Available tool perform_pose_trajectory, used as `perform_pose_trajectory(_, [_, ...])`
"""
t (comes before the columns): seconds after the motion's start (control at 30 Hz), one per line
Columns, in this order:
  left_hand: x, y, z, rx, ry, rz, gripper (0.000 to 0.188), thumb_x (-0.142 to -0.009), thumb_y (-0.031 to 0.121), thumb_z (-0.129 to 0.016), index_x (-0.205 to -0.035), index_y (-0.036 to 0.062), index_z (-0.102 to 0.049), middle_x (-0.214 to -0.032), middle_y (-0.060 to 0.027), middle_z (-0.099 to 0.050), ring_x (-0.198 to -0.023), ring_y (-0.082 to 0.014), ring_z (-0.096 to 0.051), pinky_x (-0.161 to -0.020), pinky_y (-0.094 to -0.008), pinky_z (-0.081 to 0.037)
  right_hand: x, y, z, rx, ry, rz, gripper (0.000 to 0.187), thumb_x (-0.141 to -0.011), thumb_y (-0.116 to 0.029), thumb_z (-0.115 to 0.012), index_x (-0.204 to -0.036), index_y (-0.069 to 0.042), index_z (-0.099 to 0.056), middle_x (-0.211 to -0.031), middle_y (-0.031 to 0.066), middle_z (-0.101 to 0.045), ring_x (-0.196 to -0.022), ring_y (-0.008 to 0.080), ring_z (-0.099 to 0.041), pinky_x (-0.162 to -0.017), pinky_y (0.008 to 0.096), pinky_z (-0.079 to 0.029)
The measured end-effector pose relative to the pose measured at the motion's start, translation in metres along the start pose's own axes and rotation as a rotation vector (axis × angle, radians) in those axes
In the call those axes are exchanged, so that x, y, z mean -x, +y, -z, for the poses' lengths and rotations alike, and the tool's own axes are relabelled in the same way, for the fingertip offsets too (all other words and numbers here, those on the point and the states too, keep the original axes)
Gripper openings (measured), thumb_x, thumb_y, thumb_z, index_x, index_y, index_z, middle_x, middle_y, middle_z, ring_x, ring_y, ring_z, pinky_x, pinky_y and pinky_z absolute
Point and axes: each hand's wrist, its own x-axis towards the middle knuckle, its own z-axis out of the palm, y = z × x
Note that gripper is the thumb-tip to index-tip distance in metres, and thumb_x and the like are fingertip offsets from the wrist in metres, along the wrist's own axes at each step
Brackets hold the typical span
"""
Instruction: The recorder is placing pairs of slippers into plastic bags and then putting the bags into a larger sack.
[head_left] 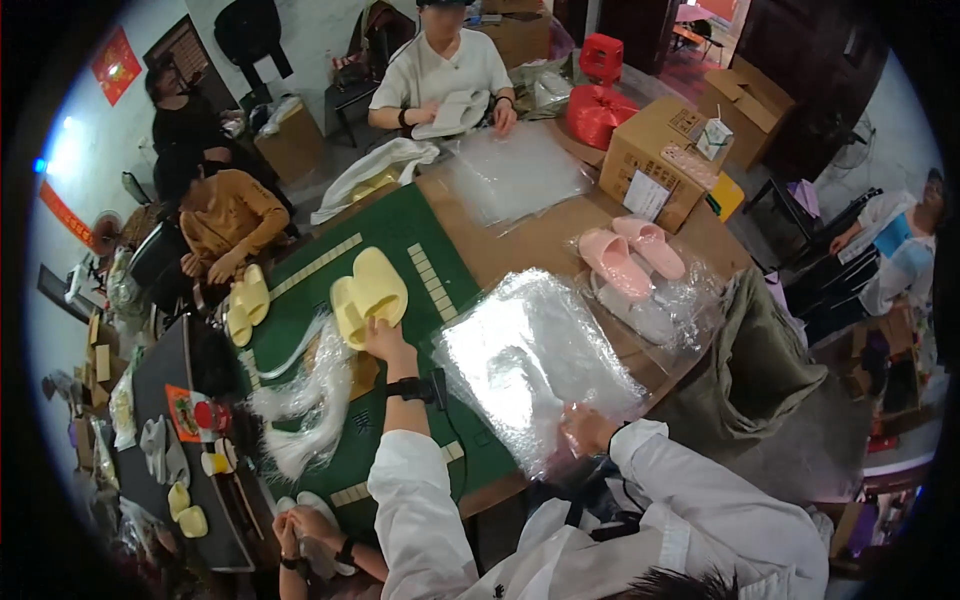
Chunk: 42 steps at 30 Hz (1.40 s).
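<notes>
Above green surface, nine o'clock: yellow slippers, left hand grip pinching near end. Right hand, five o'clock, at clear plastic stack; I cannot tell whether grip pinches. Step, I judge: steadying plastic, slippers held; next calls for freeing top layer. Slippers' long axis roughly twelve-to-six; toe direction unclear.

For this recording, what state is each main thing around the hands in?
Pale yellow slip-on slippers: paired, held in the left hand
Clear, shiny rectangular plastic packaging: lying flat, right hand at its near edge
Pink slip-on slippers: paired, resting on clear plastic
White, stringy strands: loosely bunched
Olive fabric sack: slumped, creased
</notes>
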Motion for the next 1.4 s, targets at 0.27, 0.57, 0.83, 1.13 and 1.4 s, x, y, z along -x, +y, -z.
perform_pose_trajectory(0.27, [0.136, 0.117, -0.053, -0.142, -0.285, -0.144, 0.041, -0.083, 0.002, -0.046, -0.123, -0.0043, -0.042, -0.109, -0.0143, -0.052, -0.094, -0.0241, -0.055, -0.077, -0.0336, -0.049, -0.009, 0.008, -0.009, -0.175, -0.029, -0.035, 0.050, -0.067, -0.028, -0.061, -0.113, -0.009, -0.054, -0.123, 0.0266, -0.041, -0.107, 0.0440, -0.045, -0.090, 0.0491, -0.039])
perform_pose_trajectory(0.57, [0.290, 0.106, -0.085, -0.103, -0.626, 0.201, 0.039, -0.079, -0.003, -0.041, -0.118, -0.0060, -0.045, -0.111, -0.0130, -0.054, -0.098, -0.0203, -0.057, -0.084, -0.0302, -0.047, -0.019, 0.038, -0.059, -0.254, 0.081, 0.160, 0.049, -0.070, -0.031, -0.063, -0.113, -0.012, -0.052, -0.133, 0.0258, -0.032, -0.116, 0.0459, -0.038, -0.094, 0.0522, -0.034])
perform_pose_trajectory(0.83, [0.288, -0.038, 0.010, -0.670, -0.614, 0.163, 0.032, -0.079, -0.006, -0.041, -0.108, 0.0031, -0.051, -0.101, -0.0093, -0.058, -0.090, -0.0164, -0.056, -0.077, -0.0273, -0.045, 0.050, 0.062, 0.003, -0.619, -0.109, 0.660, 0.041, -0.081, -0.033, -0.054, -0.116, -0.012, -0.053, -0.117, 0.0141, -0.052, -0.108, 0.0309, -0.050, -0.090, 0.0400, -0.040])
perform_pose_trajectory(1.13, [0.273, -0.098, 0.071, -1.076, -0.613, -0.024, 0.031, -0.078, -0.006, -0.043, -0.104, 0.0045, -0.056, -0.099, -0.0131, -0.058, -0.095, -0.0250, -0.055, -0.084, -0.0322, -0.041, 0.071, 0.127, 0.108, -0.663, 0.148, -0.095, 0.022, -0.079, -0.025, -0.056, -0.085, -0.004, -0.061, -0.073, 0.0132, -0.062, -0.067, 0.0292, -0.060, -0.061, 0.0357, -0.047])
perform_pose_trajectory(1.4, [0.301, -0.094, 0.105, -1.260, -0.666, -0.122, 0.031, -0.078, -0.005, -0.043, -0.101, 0.0055, -0.060, -0.094, -0.0163, -0.060, -0.089, -0.0312, -0.056, -0.081, -0.0361, -0.043, -0.015, 0.129, 0.029, -0.727, 0.347, -0.290, 0.042, -0.080, -0.041, -0.055, -0.076, 0.001, -0.062, -0.065, 0.0121, -0.059, -0.064, 0.0242, -0.056, -0.061, 0.0358, -0.043])
